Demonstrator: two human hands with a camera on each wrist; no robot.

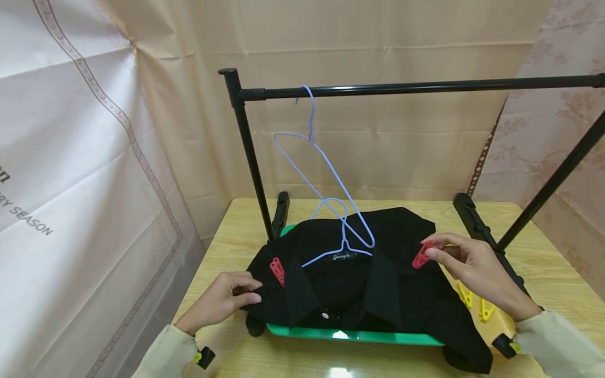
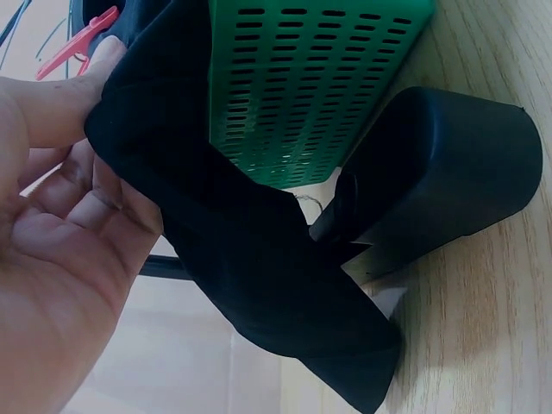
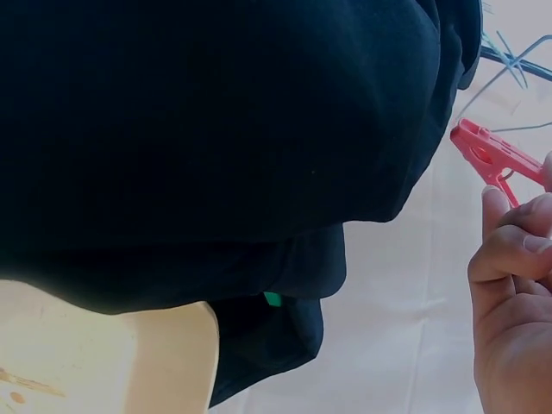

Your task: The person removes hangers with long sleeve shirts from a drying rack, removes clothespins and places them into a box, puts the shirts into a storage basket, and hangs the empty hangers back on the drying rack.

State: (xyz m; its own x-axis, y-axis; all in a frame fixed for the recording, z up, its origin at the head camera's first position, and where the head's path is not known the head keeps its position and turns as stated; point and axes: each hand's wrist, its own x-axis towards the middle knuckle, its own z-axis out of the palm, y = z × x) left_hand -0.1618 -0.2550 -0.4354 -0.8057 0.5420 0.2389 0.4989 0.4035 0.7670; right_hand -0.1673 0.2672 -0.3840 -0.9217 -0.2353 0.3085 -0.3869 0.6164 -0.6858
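A black collared shirt (image 1: 416, 299) lies over a green basket (image 1: 354, 336), with a light-blue wire hanger (image 1: 343, 231) inside its neck. My left hand (image 1: 222, 296) pinches the shirt's left shoulder edge, thumb above and fingers beneath, as the left wrist view shows. Near that hand, a red clothespin (image 1: 277, 272) sits on the left shoulder; whether it bites the cloth I cannot tell. Between thumb and fingertips my right hand (image 1: 472, 268) holds another red clothespin (image 1: 422, 255) beside the right shoulder. In the right wrist view this clothespin (image 3: 487, 155) is apart from the cloth.
Above the shirt runs a black rack bar (image 1: 425, 86), from which a second light-blue hanger (image 1: 331, 163) hangs. The rack's black foot (image 2: 483, 164) stands beside the basket. At the right, a yellowish tray (image 1: 498, 329) holds yellow clothespins (image 1: 487, 311), partly behind the right forearm.
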